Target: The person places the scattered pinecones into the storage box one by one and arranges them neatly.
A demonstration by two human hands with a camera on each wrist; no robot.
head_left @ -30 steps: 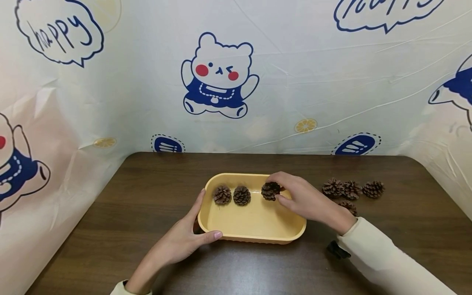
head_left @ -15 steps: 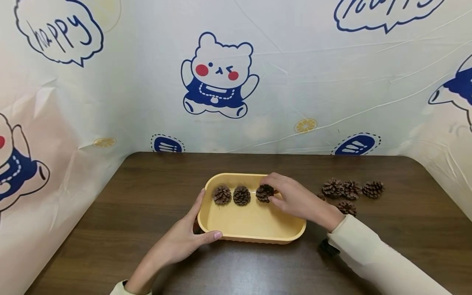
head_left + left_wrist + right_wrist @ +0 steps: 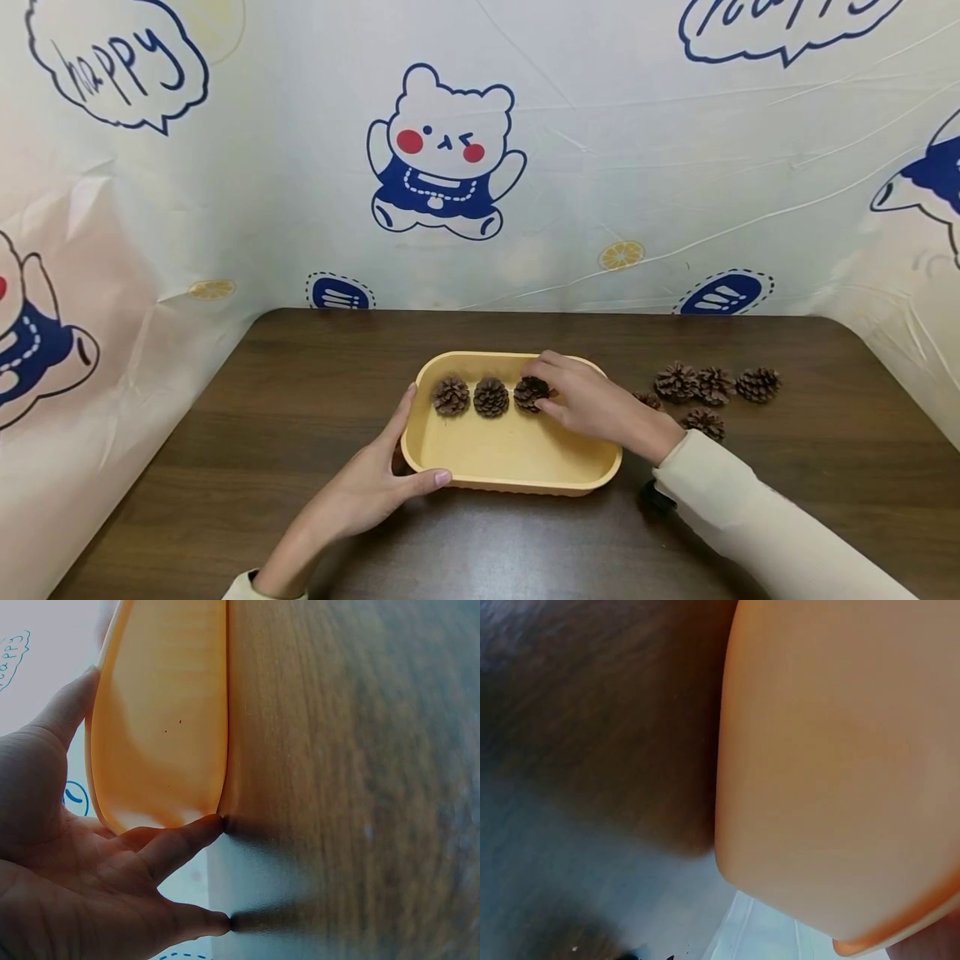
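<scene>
A yellow plastic tray (image 3: 510, 482) with rounded corners lies on the brown table. My left hand (image 3: 367, 487) grips its left end, thumb along the front rim and fingers round the side. In the left wrist view the thumb touches the rim and a fingertip meets the tray's base (image 3: 161, 712). Inside the tray, my right hand (image 3: 588, 404) pinches a brown pine cone (image 3: 528, 394) between thumb and fingers. To its left, two more pine cones, one at the far left (image 3: 451, 396) and one beside it (image 3: 491, 397), sit in a row along the back wall.
Several loose pine cones, among them the rightmost one (image 3: 758, 385) and a nearer one (image 3: 703, 423), lie on the table right of the tray. Another (image 3: 648, 401) shows partly behind my right wrist. A printed sheet (image 3: 570, 208) hangs behind the table (image 3: 300, 400).
My right hand has moved left within the tray with its pine cone, bringing it close to the middle one. The left hand and tray have stayed in place.
</scene>
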